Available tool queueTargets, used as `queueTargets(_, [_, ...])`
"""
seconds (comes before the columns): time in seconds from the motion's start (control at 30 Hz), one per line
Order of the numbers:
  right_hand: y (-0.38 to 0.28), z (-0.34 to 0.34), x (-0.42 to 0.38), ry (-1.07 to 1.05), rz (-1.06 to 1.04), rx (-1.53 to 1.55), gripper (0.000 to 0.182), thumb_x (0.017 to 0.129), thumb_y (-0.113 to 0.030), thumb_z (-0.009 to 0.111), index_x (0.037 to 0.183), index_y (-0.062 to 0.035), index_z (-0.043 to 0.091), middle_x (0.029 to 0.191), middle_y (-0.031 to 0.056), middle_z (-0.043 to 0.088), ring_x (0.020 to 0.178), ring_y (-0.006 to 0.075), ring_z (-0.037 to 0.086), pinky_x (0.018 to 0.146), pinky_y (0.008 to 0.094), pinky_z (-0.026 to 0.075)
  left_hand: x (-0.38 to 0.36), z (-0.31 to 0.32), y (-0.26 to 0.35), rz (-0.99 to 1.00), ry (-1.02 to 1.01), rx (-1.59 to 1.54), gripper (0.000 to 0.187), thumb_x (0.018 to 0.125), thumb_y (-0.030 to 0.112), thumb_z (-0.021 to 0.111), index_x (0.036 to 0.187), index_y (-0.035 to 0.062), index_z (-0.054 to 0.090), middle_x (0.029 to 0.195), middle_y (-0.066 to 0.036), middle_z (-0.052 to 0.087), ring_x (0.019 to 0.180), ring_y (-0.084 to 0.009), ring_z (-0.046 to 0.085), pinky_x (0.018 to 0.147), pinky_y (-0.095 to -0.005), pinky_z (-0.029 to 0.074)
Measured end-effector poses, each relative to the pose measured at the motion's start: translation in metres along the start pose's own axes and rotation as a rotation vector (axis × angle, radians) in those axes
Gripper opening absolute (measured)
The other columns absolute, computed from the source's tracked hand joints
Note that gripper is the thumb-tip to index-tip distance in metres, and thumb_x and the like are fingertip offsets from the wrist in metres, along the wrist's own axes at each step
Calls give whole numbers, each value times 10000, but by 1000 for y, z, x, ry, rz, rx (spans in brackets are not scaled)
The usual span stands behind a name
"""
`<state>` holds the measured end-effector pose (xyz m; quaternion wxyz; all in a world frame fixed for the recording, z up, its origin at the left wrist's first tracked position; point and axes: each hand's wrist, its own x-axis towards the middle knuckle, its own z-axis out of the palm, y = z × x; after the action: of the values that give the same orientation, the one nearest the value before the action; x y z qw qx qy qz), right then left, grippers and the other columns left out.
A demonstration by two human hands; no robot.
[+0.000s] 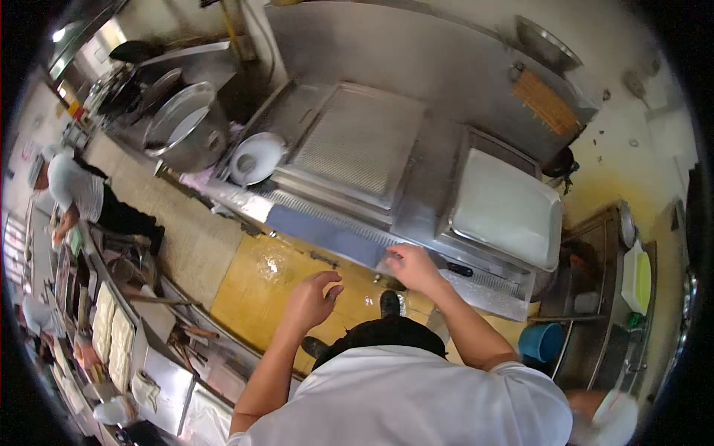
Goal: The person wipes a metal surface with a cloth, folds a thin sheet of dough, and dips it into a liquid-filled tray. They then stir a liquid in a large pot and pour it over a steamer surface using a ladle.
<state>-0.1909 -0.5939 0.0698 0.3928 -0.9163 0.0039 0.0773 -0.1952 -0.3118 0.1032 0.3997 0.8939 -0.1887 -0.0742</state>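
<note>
My left hand [316,299] hangs over the yellow floor in front of the steel cooking counter. Its fingers are loosely curled and apart, with nothing in them. My right hand [413,267] is at the counter's front rail [327,236], fingers bent and a little apart; I see nothing held in it. Right of that hand a black handle [460,269] lies on the rail. On the counter beyond are a perforated metal tray [357,141] and, to the right, a deep tray with a pale white surface [506,208]. A white bowl [256,158] sits at the left end.
A large metal pot [186,126] stands back left. Behind me on the left, a worktable carries long strips of dough [119,349]. A co-worker [74,186] stands at far left. A blue bucket [541,342] is by the right shelves, and the floor [260,279] has wet patches.
</note>
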Motion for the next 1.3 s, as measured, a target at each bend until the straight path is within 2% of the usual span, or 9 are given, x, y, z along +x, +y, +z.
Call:
queueTargets(0.13, [90,-82,-5,293,94,-144,350,877,-233,704,1148,-11,712,1064,223,716,936,376,692,856,427,547,96,65,50,123,-151,46,204,895,150,722,1052,20,724,1122,-181,723,1032,-395,679,889,-441,548])
queueTargets(0.37, [238,-201,-47,573,351,-146,336,880,-190,666,1152,5,700,1198,250,671,1154,415,620,1031,457,482,233,216,113,422,-313,24,221,887,156,715,1065,24,717,1147,-188,716,1077,-393,668,958,-457,529])
queueTargets(0.5, [350,-243,-71,712,491,-495,440,904,-225,657,1283,-4,626,1294,298,603,1227,445,567,1051,470,466,279,282,144,527,-420,193,379,875,110,666,1238,7,634,1354,-215,608,1260,-404,561,1080,-475,449])
queueTargets(0.63, [404,-262,-80,656,754,-537,499,949,-277,581,1374,-19,552,1456,260,498,1377,437,433,1150,511,365,308,347,131,719,-290,559,338,884,121,590,1190,-15,630,1317,-231,608,1261,-379,566,1074,-491,455])
queueTargets(0.77, [438,-256,-82,558,764,-458,404,962,-268,550,1287,-36,610,1334,265,590,1236,426,574,1031,501,476,331,369,138,577,-497,744,302,849,120,582,1118,18,672,1201,-189,674,1166,-340,640,977,-470,512])
queueTargets(0.93, [405,-273,-95,466,869,-434,293,933,-214,553,1101,-22,697,1057,238,720,961,423,710,856,493,572,337,369,141,471,-644,791,272,805,153,620,1033,47,723,1088,-170,724,1072,-343,688,920,-440,546])
queueTargets(1.2, [368,-290,-117,241,917,-550,243,894,-181,584,1046,-36,706,1034,247,717,990,409,707,868,505,566,325,313,184,341,-1006,675,272,781,181,615,989,49,731,1010,-200,720,980,-369,699,900,-485,551])
queueTargets(1.23, [368,-290,-117,232,909,-566,248,889,-168,581,1061,-38,704,1047,249,713,1003,407,702,872,506,564,326,320,176,460,-818,619,279,785,176,614,1004,45,728,1008,-201,717,986,-370,695,910,-479,547])
queueTargets(1.3, [371,-289,-111,528,649,-577,268,874,-152,582,1091,-42,695,1089,242,702,1033,402,689,892,502,560,327,343,151,683,-432,495,294,794,167,612,1034,37,721,1003,-203,711,999,-371,685,931,-466,539])
